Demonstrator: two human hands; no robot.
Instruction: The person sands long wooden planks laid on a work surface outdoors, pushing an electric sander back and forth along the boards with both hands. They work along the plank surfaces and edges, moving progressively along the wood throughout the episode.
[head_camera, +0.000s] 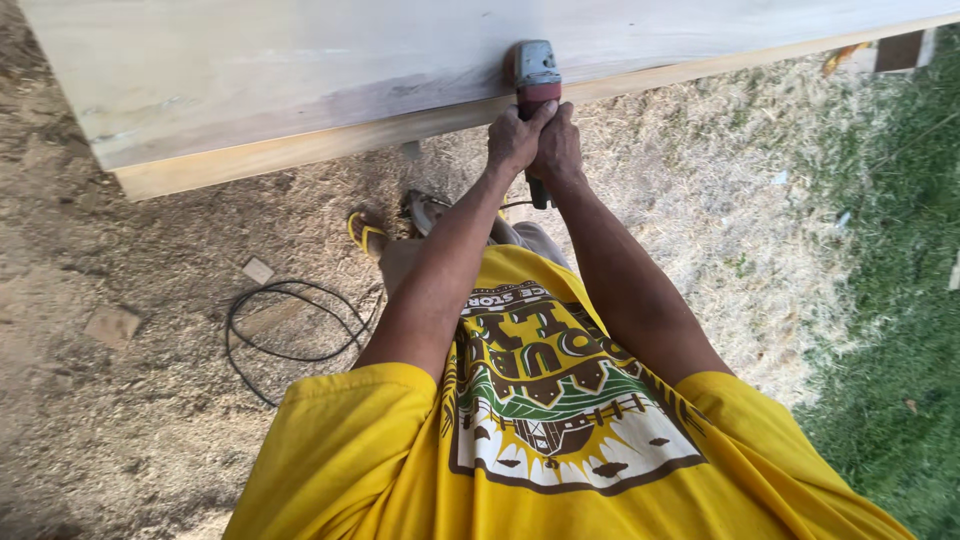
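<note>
Left hand (513, 138) and right hand (557, 145) both closed around body of red-and-grey power tool (535, 80), side by side, touching. Tool head pressed against near edge of pale wooden slab (300, 70), slab raised above sawdust-covered ground (130, 400). Black cable (285, 325) coiled on ground near yellow sandal (366, 233).

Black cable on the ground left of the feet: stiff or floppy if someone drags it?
Likely floppy: the black cable lies in loose loops on the sawdust-covered ground. Probably light, being thin. It could snag when dragged, since wood scraps lie close beside it and the loops may tighten.
</note>
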